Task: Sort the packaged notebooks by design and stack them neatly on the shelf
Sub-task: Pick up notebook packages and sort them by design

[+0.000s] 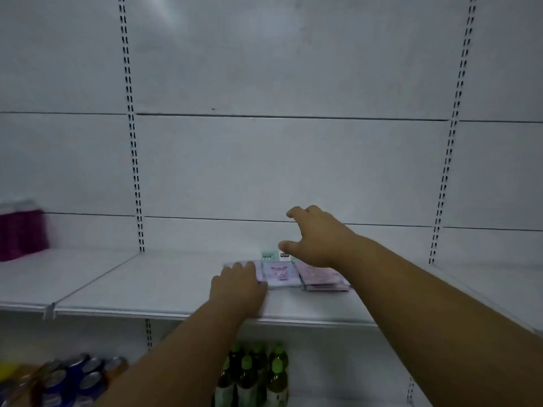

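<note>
Packaged notebooks lie on the white shelf (147,277). A lilac notebook with a pink cartoon figure (280,274) sits in the middle. A pink-patterned stack (320,277) lies to its right. Behind them a mint-green notebook (269,256) peeks out. My left hand (238,286) rests palm down on the left end of the lilac notebooks, its fingers flat on the packaging. My right hand (314,236) hovers above the back of the pink stack with fingers spread and nothing in it.
A magenta pack (22,233) stands at the shelf's far left. Below the shelf are green-capped bottles (255,374) and a pack of blue cans (70,380). Slotted uprights (133,160) divide the white back wall.
</note>
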A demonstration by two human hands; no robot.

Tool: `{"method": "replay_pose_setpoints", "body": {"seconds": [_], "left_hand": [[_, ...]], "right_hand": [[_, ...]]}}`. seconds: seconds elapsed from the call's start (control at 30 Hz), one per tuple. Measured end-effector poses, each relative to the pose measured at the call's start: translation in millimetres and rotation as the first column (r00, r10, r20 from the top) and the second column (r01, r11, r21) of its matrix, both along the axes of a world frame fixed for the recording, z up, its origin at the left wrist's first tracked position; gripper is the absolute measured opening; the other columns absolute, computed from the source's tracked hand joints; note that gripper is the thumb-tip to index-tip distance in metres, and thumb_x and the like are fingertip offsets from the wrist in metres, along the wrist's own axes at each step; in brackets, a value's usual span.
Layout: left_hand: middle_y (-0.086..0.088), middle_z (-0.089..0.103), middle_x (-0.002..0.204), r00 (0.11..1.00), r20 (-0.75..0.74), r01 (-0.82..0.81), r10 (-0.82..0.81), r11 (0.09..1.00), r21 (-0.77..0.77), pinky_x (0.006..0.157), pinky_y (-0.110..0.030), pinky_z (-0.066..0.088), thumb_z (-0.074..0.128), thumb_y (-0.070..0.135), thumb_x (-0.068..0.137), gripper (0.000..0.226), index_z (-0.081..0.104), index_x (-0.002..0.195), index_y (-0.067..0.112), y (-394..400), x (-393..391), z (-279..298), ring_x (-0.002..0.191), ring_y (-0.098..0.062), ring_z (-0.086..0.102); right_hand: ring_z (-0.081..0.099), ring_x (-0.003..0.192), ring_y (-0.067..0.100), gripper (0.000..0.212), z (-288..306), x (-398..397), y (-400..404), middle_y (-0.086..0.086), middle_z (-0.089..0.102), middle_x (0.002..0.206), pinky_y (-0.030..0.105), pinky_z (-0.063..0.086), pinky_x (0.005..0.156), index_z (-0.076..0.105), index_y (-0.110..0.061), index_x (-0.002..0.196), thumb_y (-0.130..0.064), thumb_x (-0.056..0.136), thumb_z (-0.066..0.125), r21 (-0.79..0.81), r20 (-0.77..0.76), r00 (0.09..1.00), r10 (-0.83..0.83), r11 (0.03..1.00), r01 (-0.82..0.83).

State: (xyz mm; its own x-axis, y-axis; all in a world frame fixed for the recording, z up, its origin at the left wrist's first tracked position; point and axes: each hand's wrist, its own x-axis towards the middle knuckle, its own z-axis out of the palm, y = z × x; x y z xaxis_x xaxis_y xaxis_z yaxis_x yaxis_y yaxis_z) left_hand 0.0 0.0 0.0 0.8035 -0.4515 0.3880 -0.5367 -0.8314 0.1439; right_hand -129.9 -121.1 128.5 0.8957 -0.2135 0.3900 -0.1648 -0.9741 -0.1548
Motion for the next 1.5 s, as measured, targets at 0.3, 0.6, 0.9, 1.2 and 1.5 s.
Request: {"method": "replay_pose_setpoints", "body": {"seconds": [0.3,0.6,0.9,1.2,1.5], "left_hand": [[-0.002,0.063,0.111,0.913,-0.158,-0.361,0.375,0.926,0.111,0.078,-0.038,0.035,0.046,0.06,0.075,0.052,0.056,0.111,0.023,-21,52,8,0.101,-0.023,0.054],[-0.015,0.058,0.118,0.901,-0.277,-0.424,0.333,0.811,-0.403,0.088,-0.036,0.047,0.056,0.03,0.089,0.036,0.053,0.114,0.004,-13,52,38,0.109,-0.032,0.06],[-0.004,0.07,0.096,0.893,-0.287,-0.234,-0.348,0.187,-0.954,0.067,-0.032,0.054,0.057,0.006,0.086,0.018,0.063,0.102,0.012,27,22,60,0.082,-0.024,0.068],[-0.001,0.067,0.101,0.816,-0.219,-0.154,-0.534,0.165,-0.974,0.069,-0.028,0.055,0.062,0.008,0.092,0.019,0.057,0.107,0.019,65,6,83,0.088,-0.021,0.066],[0.001,0.074,0.096,0.756,-0.194,-0.049,-0.625,0.242,-0.969,0.063,-0.029,0.051,0.062,0.007,0.09,0.015,0.061,0.1,0.019,84,1,67,0.084,-0.02,0.069]], "right_hand": [[0.045,0.123,0.032,0.07,-10,64,-32,0.01,0.041,0.139,0.048,0.043,0.099,0.033,-0.025,0.141,-0.055,0.083,0.057,-0.054,-0.031,0.996,0.082,0.995,-0.084],[0.047,0.123,0.032,0.069,-37,86,-47,0.011,0.042,0.139,0.046,0.043,0.099,0.037,-0.024,0.14,-0.056,0.083,0.057,0.007,-0.08,0.994,0.077,0.997,-0.077],[0.061,0.105,0.029,0.049,-80,108,-35,0.012,0.066,0.117,0.029,0.044,0.08,0.062,-0.011,0.112,-0.05,0.083,0.055,0.012,-0.242,0.963,-0.118,0.992,0.125],[0.057,0.116,0.031,0.062,-75,118,-9,0.01,0.061,0.123,0.038,0.045,0.1,0.058,-0.01,0.123,-0.05,0.077,0.066,0.079,-0.387,0.889,-0.246,0.952,0.297],[0.05,0.067,0.021,0.02,-82,96,4,0.006,0.053,0.068,0.027,0.035,0.056,0.05,-0.01,0.067,-0.01,0.087,0.055,0.69,0.284,0.901,-0.327,0.723,0.045]]}}
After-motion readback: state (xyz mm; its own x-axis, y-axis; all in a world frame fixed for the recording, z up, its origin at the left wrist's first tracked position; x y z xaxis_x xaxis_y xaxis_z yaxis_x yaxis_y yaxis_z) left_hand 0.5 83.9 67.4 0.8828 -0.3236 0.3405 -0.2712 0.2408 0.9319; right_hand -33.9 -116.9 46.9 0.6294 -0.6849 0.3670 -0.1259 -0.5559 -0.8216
